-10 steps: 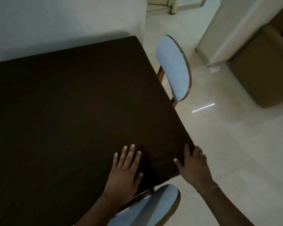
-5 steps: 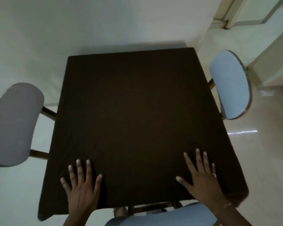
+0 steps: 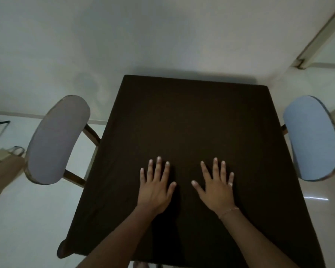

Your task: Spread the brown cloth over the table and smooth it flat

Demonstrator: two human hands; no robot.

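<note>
- The wall [image 3: 124, 35] runs behind the table's far edge; pale floor [image 3: 27, 219] shows on both sides, with a door frame [image 3: 307, 49] at the far right corner.
- One brown cloth [image 3: 191, 122] covers the whole table, its edges hanging over the sides and the near left corner drooping low (the tabletop itself is entirely hidden under it). The surface looks flat, with only faint creases towards the left side.
- Two chairs flank the table: the left chair [image 3: 56, 140] has its padded back just beside the cloth's left edge, wooden struts reaching in underneath; the right chair [image 3: 311, 138] stands close against the right edge. Neither lies on the cloth.
- A brown paper bag [image 3: 4, 171] with handles stands on the floor at the far left, well apart from the table.
- Two hands rest on the cloth, side by side near the middle of its near half. The left hand [image 3: 156, 188] lies palm down, fingers spread, pinching nothing. The right hand [image 3: 217, 188] lies the same way, flat and splayed, thumbs pointing towards each other.
- One ring [image 3: 230, 184] on the right hand, one thin bracelet [image 3: 228, 211] at that wrist.
</note>
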